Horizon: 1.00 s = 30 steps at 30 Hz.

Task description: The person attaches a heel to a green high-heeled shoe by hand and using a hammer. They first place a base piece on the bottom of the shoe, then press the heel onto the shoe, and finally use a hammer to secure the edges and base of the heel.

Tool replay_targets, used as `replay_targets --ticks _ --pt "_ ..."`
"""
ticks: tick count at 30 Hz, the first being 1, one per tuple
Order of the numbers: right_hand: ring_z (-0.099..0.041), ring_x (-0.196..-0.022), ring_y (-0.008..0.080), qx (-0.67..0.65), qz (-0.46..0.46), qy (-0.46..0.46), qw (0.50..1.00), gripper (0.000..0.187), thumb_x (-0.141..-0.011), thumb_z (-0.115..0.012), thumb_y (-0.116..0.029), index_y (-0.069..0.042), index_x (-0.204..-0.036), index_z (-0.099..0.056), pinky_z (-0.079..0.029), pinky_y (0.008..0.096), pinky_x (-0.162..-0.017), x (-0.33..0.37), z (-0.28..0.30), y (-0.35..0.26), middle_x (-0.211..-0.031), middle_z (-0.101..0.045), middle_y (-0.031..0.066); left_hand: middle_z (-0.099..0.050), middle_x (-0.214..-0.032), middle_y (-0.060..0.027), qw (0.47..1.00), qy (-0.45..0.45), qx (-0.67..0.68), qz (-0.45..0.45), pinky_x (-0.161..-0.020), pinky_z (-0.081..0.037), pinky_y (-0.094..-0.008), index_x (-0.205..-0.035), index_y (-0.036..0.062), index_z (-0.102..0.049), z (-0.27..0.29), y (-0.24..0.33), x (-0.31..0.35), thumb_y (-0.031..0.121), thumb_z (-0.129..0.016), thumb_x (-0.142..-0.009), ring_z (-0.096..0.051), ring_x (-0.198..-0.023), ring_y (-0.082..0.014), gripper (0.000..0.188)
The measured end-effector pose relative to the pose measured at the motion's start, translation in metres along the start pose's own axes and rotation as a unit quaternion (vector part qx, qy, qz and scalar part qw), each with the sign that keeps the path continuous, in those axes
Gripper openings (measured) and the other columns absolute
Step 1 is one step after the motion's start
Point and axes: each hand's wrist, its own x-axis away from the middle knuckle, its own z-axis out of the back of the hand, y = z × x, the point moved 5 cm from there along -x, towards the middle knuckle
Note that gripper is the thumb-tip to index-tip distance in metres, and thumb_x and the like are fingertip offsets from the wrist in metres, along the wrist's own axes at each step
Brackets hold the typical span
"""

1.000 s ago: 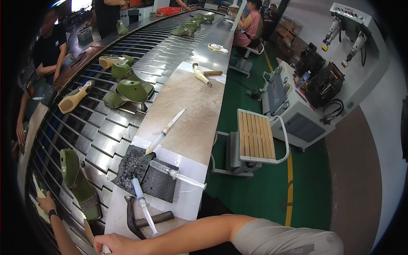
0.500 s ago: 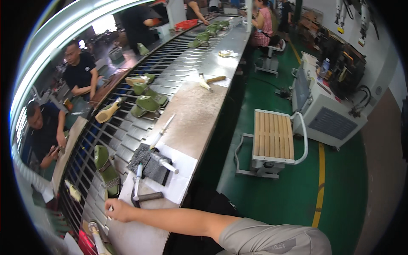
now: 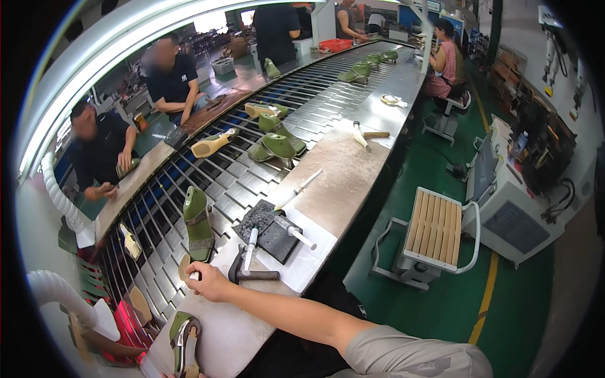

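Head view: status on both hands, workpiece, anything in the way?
Right hand gripping a tan piece. Left hand barely in frame, by a green shoe. Hammer on bench, close to right hand.

Head view: worn fisheye, faces down and forward along the conveyor (image 3: pixel 321 104). Worktop (image 3: pixel 343 173) lies close below; right arm (image 3: pixel 299 319) enters near lower edge, far workers (image 3: pixel 272 31) small above.

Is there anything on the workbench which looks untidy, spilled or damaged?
One syringe lies askew, its plunger sticking past the dark block over the white paper. I see no clear spill, but the brown tabletop looks blotchy, perhaps stained.
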Motion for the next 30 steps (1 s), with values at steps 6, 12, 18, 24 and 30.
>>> replay_targets --ticks 6,12,18,24,30 --pt "-0.073 -0.087 0.0195 0.089 0.022 -0.003 0.996 0.032 -0.097 -0.072 -0.023 -0.002 -0.12 -0.066 -0.057 0.0361 -0.079 0.008 -0.003 0.001 -0.099 -0.075 0.012 -0.046 -0.157 -0.0349 0.999 0.007 0.012 0.032 -0.12 -0.039 -0.0579 -0.157 -0.0082 -0.043 -0.003 -0.009 -0.002 0.046 -0.08 -0.094 -0.048 -0.143 -0.0525 0.091" --pt "-0.069 -0.09 0.0215 0.084 0.053 0.041 0.994 0.037 -0.096 -0.072 -0.024 -0.003 -0.125 -0.067 -0.055 0.0358 -0.083 0.014 0.001 -0.01 -0.107 -0.075 0.0141 -0.047 -0.156 -0.0348 0.998 0.017 0.025 0.057 -0.119 -0.039 -0.0589 -0.154 -0.0089 -0.045 -0.006 -0.007 -0.009 0.047 -0.074 -0.098 -0.047 -0.143 -0.0528 0.084" --pt "-0.068 -0.088 0.0197 0.081 0.015 0.054 0.995 0.044 -0.093 -0.075 -0.027 -0.002 -0.128 -0.067 -0.055 0.0346 -0.081 0.009 0.006 0.001 -0.109 -0.074 0.0129 -0.05 -0.152 -0.0336 0.997 0.003 0.041 0.07 -0.118 -0.038 -0.0602 -0.151 -0.0083 -0.047 -0.012 -0.012 -0.007 0.043 -0.074 -0.099 -0.048 -0.139 -0.0523 0.078" --pt "-0.071 -0.11 0.0398 0.109 0.079 0.036 0.99 0.046 -0.094 -0.072 -0.025 -0.001 -0.131 -0.06 -0.055 0.0447 -0.097 0.099 -0.022 -0.012 -0.126 -0.069 0.0243 -0.049 -0.153 -0.03 0.989 -0.004 0.086 0.121 -0.123 -0.034 -0.0511 -0.154 -0.0069 -0.043 -0.021 -0.048 0.029 0.015 -0.071 -0.092 -0.046 -0.143 -0.0479 0.072" --pt "-0.065 -0.104 0.037 0.432 0.368 0.004 0.823 0.037 -0.078 -0.077 -0.006 -0.002 -0.113 -0.065 -0.052 0.0476 -0.089 0.107 -0.006 -0.078 -0.117 -0.066 0.0163 -0.056 -0.14 -0.0298 0.984 0.014 0.127 0.126 -0.11 -0.047 -0.0512 -0.145 -0.0048 -0.05 -0.009 -0.027 0.004 0.012 -0.077 -0.083 -0.057 -0.127 -0.0488 0.07"
